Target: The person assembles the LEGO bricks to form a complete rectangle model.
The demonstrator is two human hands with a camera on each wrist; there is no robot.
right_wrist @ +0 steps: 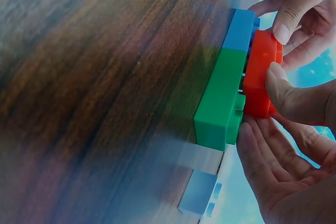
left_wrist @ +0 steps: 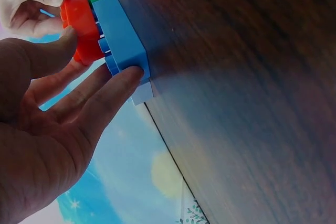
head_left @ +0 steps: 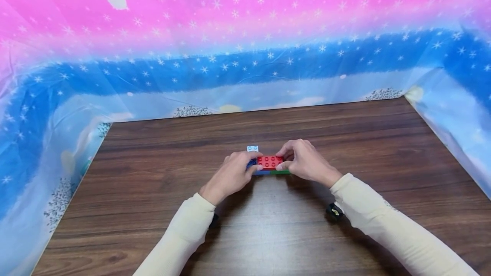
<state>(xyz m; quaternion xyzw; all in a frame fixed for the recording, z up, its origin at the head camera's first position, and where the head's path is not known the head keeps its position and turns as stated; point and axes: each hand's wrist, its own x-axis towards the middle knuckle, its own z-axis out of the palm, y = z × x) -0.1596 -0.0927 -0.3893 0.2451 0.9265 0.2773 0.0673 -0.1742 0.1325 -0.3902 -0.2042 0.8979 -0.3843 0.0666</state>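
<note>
A red toy building brick (head_left: pixel 270 162) spans the seam between a blue brick (left_wrist: pixel 122 38) and a green brick (right_wrist: pixel 220 100), which stand end to end on the table. Parts of the lower bricks' studs show beneath the red one in both wrist views. My left hand (head_left: pixel 232 173) pinches the red brick near its left end, and one of its fingertips touches the blue brick's end. From the other side, my right hand (head_left: pixel 310 162) pinches the red brick between thumb and fingers. Just behind the row sits a pale blue brick (head_left: pixel 252 148), apart from both hands.
The brown wood-grain table (head_left: pixel 153 156) reaches back to a pink and blue snowflake cloth (head_left: pixel 245 50), which hangs behind and along both sides. A small black device (head_left: pixel 334 211) is at my right wrist.
</note>
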